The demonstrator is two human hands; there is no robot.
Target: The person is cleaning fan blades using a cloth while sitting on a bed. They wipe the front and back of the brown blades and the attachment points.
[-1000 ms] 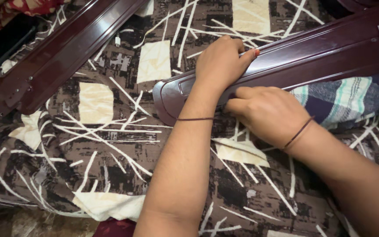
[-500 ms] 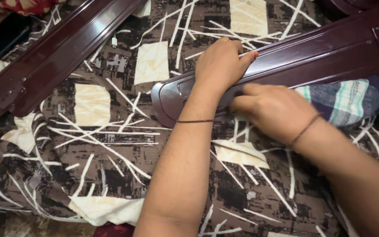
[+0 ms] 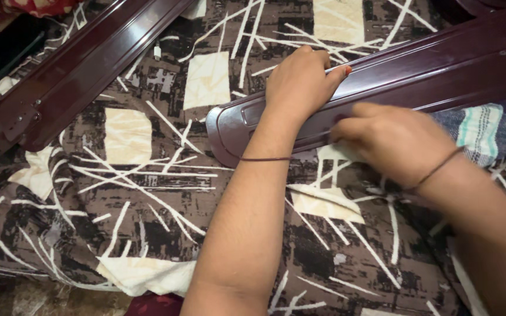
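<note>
Hands barely moved lately: left hand (image 3: 300,82) still presses flat on the maroon fan blade (image 3: 428,64), right hand (image 3: 390,137) slid a bit along its near edge, fingers curled, grip unclear.

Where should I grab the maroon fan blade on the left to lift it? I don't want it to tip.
Grip the maroon fan blade around its long middle stretch, coming from above and pinching across its width. It lies flat on the patterned bedspread with both long edges exposed; the bracket end, lower left, looks heavier, so probably hold slightly toward it.
</note>
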